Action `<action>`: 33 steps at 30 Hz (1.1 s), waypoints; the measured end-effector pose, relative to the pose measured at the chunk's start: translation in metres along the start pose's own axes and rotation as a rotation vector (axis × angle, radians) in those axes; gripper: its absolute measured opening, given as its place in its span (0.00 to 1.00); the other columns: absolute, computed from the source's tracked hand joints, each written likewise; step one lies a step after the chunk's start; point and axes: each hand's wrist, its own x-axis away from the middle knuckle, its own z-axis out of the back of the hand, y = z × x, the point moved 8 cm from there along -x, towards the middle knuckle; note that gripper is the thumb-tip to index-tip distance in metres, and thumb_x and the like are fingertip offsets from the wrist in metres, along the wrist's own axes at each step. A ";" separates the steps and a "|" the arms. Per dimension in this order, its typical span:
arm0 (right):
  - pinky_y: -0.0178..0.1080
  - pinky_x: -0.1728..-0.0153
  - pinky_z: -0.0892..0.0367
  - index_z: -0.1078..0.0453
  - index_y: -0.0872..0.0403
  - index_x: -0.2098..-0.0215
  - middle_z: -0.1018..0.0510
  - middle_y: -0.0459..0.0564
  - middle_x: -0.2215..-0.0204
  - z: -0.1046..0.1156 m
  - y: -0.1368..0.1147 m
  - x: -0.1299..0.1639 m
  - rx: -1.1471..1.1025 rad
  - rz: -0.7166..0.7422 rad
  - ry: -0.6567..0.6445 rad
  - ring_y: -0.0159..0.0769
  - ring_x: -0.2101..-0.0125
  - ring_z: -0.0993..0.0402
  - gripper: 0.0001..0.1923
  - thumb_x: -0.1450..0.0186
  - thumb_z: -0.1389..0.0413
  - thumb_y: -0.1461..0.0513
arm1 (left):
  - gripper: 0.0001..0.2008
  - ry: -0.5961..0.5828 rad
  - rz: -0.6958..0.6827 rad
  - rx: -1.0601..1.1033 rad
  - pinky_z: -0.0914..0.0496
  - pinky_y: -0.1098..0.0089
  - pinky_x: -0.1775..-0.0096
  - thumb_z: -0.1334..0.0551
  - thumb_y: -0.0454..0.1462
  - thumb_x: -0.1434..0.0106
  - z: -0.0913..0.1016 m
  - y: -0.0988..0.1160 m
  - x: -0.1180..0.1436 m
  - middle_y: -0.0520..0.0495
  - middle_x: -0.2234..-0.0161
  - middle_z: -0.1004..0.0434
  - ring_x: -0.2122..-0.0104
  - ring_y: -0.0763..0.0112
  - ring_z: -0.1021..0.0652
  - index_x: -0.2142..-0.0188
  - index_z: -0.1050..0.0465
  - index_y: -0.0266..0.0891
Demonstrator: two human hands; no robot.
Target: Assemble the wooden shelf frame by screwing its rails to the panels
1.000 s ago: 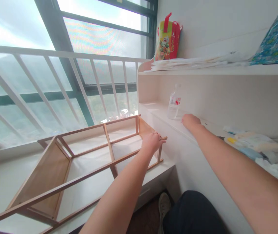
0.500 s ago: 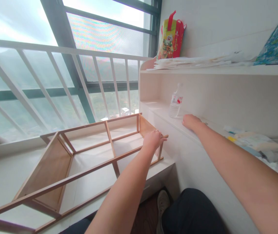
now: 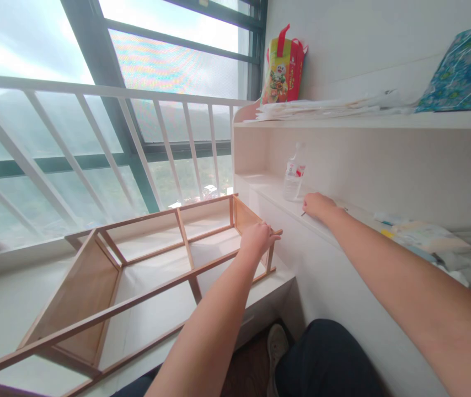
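A brown wooden shelf frame point(image 3: 192, 270) lies on its side on the white ledge, with panels across it. My left hand point(image 3: 256, 237) is closed around the near corner of its right end, beside the end panel point(image 3: 247, 214). Over the edge of the white counter, my right hand point(image 3: 319, 205) is pinched on a thin, dark, screw-like piece point(image 3: 304, 213); only its tip shows. A clear plastic bottle point(image 3: 294, 179) with a red and white label stands upright just left of my right hand, apart from it.
White railings point(image 3: 136, 94) and a window run behind the frame. An upper shelf point(image 3: 343, 122) holds a red and green bag point(image 3: 285, 71), flat plastic sheets and a blue patterned package point(image 3: 463, 71). Packets and cloth point(image 3: 429, 237) lie on the counter at right.
A thin dark tip now shows below my right hand's fingers, which have lifted slightly off the counter. My left hand keeps its grip on the frame. The view has shifted a little.
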 end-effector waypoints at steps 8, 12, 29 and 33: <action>0.45 0.53 0.28 0.20 0.54 0.50 0.18 0.62 0.54 0.006 -0.007 0.019 -0.042 -0.075 0.064 0.50 0.52 0.20 0.15 0.36 0.39 0.63 | 0.22 0.006 -0.008 -0.006 0.27 0.63 0.59 0.39 0.55 0.32 -0.001 0.000 0.000 0.39 0.55 0.17 0.56 0.52 0.17 0.55 0.18 0.41; 0.45 0.52 0.28 0.20 0.56 0.52 0.18 0.64 0.55 0.005 -0.012 0.022 -0.087 -0.073 0.096 0.52 0.50 0.20 0.17 0.39 0.34 0.60 | 0.22 0.006 -0.011 -0.008 0.27 0.62 0.59 0.39 0.54 0.31 0.001 0.002 0.001 0.38 0.55 0.17 0.56 0.52 0.17 0.56 0.18 0.40; 0.32 0.82 0.29 0.29 0.54 0.72 0.20 0.47 0.78 -0.017 -0.024 0.111 -1.089 0.059 0.323 0.32 0.82 0.26 0.06 0.42 0.39 0.60 | 0.22 -0.006 -0.003 0.009 0.27 0.64 0.57 0.38 0.53 0.31 0.003 0.003 0.000 0.39 0.54 0.17 0.53 0.53 0.18 0.54 0.19 0.39; 0.34 0.81 0.26 0.31 0.53 0.68 0.20 0.48 0.77 -0.059 -0.025 0.135 -1.319 0.046 0.432 0.33 0.81 0.25 0.14 0.40 0.40 0.51 | 0.21 -0.018 0.010 0.004 0.28 0.65 0.58 0.36 0.54 0.33 0.003 0.003 0.000 0.40 0.53 0.17 0.53 0.54 0.18 0.53 0.19 0.41</action>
